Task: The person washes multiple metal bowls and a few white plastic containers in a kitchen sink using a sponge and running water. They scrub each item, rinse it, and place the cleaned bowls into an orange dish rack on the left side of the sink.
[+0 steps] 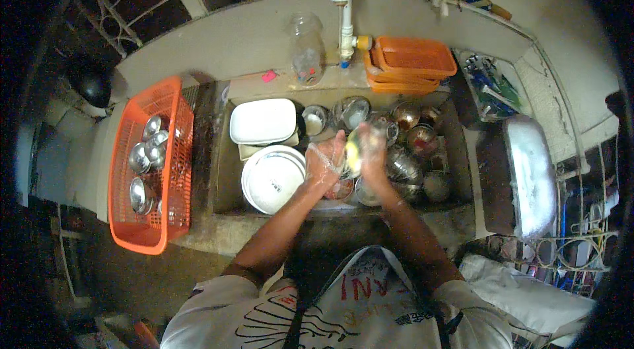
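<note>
My left hand, wet with suds, is at the middle of the sink. Close beside it on the right is my right hand, blurred. Between them is a yellow scrubbing sponge, partly covered by the right hand. Something roundish seems to be between the palms too, but blur hides what it is. To the left lie a white rectangular dish and stacked white plates. Steel bowls and cups crowd the right side, and a clear glass stands behind the hands.
An orange plastic basket with several steel bowls is left of the sink. Behind are a clear plastic jar, a tap and stacked orange baskets. At right are a cutlery tray and a large metal tray.
</note>
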The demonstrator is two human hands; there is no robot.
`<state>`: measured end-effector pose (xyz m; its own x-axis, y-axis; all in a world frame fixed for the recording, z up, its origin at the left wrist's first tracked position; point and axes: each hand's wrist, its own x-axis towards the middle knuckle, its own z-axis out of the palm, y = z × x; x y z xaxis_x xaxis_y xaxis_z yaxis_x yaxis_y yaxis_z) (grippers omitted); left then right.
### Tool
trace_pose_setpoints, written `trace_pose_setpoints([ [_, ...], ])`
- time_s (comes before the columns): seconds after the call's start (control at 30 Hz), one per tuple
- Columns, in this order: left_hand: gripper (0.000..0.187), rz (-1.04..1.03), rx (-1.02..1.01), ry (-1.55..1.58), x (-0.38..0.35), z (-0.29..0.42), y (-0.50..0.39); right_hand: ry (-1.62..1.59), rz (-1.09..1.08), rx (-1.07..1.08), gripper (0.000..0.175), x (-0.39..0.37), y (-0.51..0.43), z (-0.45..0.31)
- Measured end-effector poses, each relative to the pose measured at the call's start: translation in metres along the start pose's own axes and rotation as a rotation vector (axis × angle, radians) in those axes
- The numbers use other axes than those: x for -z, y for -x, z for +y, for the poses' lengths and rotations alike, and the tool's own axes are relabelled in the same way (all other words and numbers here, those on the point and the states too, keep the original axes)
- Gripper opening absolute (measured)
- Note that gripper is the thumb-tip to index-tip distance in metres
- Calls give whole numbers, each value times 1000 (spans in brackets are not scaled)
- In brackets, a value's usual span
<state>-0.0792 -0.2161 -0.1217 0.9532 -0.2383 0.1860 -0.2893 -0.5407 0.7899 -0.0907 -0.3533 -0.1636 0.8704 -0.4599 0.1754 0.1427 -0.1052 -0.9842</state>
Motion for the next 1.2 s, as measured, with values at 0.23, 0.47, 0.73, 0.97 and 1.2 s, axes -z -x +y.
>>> trace_pose_setpoints([
  [0.23, 56, 787, 13, -399, 230, -13, -20, -408, 140, -500, 49, 89, -14, -13],
  [0.47, 44, 779, -257, -767, 270, -44, -26, -656, 74, -647, 45, 146, 40, 0],
  [0.73, 76, -863, -214, -916, -63, -73, 37, -991, -59, -525, 55, 151, 35, -20],
  [0.97, 62, -771, -125, -983, -71, -67, -4, -791, 91, -501, 64, 193, 65, -38],
  [1.2, 111, -4, -80, -961, -21, -36, -95, -797, -21, -509, 68, 183, 77, -19],
])
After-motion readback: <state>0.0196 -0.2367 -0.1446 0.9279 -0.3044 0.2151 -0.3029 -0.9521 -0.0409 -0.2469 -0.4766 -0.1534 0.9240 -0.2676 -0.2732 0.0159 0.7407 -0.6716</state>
